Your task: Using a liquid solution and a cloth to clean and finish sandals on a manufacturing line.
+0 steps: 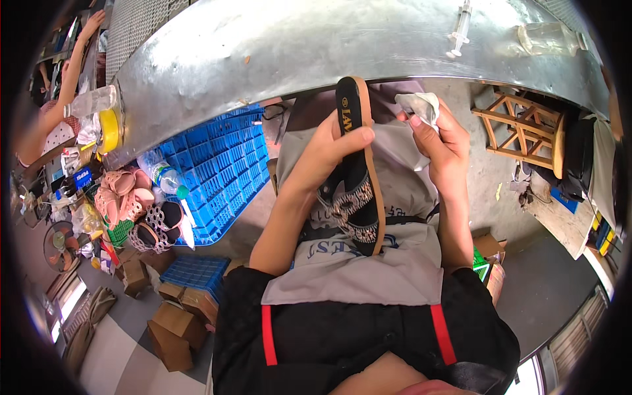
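My left hand (334,148) is closed round a black sandal (361,191) with a tan sole edge and a beaded, glittering strap. The sandal stands upright before my apron, its heel end up by the table edge and its strap end low. To its right, my right hand (446,139) pinches a crumpled white cloth (420,107) between thumb and fingers. The cloth is apart from the sandal. My grey apron (355,276) with red straps lies behind both hands.
Ahead runs a metal table (263,46) bearing a syringe (461,29) and a clear jar (548,39). On the left are a blue crate (220,168), pink shoes (122,191) and cardboard boxes (178,329). A wooden stool (526,128) stands right. Another person's arm (72,66) shows far left.
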Motion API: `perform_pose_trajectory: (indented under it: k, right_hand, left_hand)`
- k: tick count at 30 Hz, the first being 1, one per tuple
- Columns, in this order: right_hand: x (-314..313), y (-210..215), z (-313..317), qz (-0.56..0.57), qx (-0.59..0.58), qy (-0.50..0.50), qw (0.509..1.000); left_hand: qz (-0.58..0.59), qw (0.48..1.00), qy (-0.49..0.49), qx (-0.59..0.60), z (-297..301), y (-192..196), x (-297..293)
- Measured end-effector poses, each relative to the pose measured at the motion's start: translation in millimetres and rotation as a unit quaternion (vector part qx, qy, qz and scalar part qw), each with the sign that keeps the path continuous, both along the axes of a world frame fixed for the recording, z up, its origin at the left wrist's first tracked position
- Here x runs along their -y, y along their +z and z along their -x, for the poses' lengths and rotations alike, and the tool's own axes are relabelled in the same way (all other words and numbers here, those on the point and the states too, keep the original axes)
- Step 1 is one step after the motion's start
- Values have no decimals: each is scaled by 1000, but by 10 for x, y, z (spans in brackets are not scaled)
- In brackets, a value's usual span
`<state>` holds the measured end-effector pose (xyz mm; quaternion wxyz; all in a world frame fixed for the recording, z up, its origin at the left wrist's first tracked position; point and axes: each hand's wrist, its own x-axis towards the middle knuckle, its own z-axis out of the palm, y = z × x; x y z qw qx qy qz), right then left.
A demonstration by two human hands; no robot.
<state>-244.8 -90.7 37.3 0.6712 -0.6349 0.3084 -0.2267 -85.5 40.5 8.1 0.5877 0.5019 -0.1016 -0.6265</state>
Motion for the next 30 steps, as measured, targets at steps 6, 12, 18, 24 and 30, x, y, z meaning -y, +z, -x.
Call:
perform_pose_trajectory:
  k: [6, 12, 18, 24, 30]
  right_hand:
    - [-21, -43, -121, 47, -8, 0, 999]
    - [79, -97, -233, 414, -10, 84, 906]
    - [322, -89, -408, 550, -50, 141, 822]
    - [391, -89, -460, 545, -80, 158, 820]
    - [215, -177, -186, 531, -5, 162, 832]
  left_hand:
    - [34, 999, 4, -32, 57, -91, 84]
    - [18, 999, -8, -35, 33, -85, 52]
    - [36, 999, 4, -41, 57, -25, 86]
    - [20, 998, -6, -54, 16, -29, 50]
    - [39, 999, -2, -13, 26, -32, 77]
